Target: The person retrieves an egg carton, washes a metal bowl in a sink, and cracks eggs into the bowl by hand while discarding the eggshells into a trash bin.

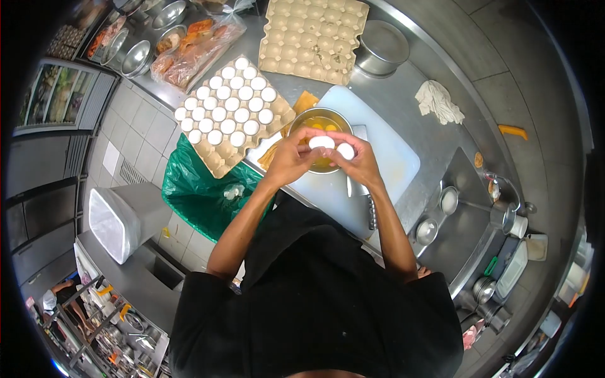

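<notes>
Over a metal bowl [321,113] with several cracked eggs in it, both my hands are close together. My left hand [295,157] has its fingers wrapped round a white egg [321,143]. A second white egg [345,151] is held in my right hand [360,162], whose fingertips also reach the first egg. The bowl rests at the edge of a white cutting board [384,151]. A knife [372,211] lies on the board beside the bowl, partly hidden by my right hand and wrist. Left of the bowl is a cardboard tray [220,165] with several white eggs.
An empty egg tray [312,38] and a round metal container [382,47] stand at the back. A green-lined bin [195,189] is below the egg tray. A crumpled cloth [438,102] lies at right, near a sink [463,189]. Bagged food [201,53] is at the upper left.
</notes>
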The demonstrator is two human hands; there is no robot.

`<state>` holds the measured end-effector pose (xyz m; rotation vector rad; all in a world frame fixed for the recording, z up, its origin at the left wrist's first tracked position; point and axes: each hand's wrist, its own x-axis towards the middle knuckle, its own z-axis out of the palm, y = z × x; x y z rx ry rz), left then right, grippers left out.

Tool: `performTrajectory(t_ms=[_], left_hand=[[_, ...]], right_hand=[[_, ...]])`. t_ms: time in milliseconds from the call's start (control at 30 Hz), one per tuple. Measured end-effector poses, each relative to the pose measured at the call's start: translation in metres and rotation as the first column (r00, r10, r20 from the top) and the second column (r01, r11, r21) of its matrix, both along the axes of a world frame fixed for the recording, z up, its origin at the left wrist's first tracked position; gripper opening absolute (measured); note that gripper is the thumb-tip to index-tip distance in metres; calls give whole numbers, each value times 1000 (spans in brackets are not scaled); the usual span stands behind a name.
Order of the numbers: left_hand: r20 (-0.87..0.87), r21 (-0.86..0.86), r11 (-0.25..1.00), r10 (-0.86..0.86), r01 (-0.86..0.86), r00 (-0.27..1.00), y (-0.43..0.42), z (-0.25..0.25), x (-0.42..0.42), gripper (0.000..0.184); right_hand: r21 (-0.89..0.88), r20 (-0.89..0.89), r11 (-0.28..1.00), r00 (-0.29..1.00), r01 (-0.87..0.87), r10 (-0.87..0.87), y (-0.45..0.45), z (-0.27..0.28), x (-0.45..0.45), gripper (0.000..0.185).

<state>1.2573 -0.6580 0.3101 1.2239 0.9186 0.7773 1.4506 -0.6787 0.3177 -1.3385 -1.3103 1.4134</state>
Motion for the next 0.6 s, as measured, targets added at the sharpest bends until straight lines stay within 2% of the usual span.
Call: performTrajectory(t_ms=[33,67,133,167,233,367,433,467,533,567,600], left_hand=[[-62,23,1000,7,-6,998,0,3,1,32],[-62,21,1000,8,-7,998,0,4,2,32],[-255,291,955,26,51,966,2,5,4,31],[-256,290,956,25,52,966,3,4,5,31],[-378,491,863,89,118,921,5,-1,7,33],[-453,505,849,105,157,885,13,-14,6,36],[-433,573,793,77,208,898,16,-14,3,35],[-432,572,794,79,205,898,16,-12,3,35],[-472,586,771,72,251,879,18,-8,2,36],[-471,585,773,78,245,878,18,-5,2,36],[-427,602,768,77,219,901,17,-2,1,37]], right_hand=[[13,87,1000,996,-15,14,0,-1,1,35],[11,87,1000,996,-16,15,0,-2,1,35],[3,127,999,991,46,-46,0,-6,1,34],[1,126,999,991,46,-46,0,-7,1,34],[110,210,992,974,62,-84,0,-9,1,35],[37,284,994,953,100,-106,-1,-8,4,33],[396,450,913,887,-95,-103,0,-14,11,35],[395,452,914,887,-98,-100,-1,-14,13,35],[510,570,838,806,-193,-161,-1,-10,14,40],[510,570,837,807,-199,-155,-1,-7,11,40],[425,534,897,834,-122,-140,-1,-2,7,45]])
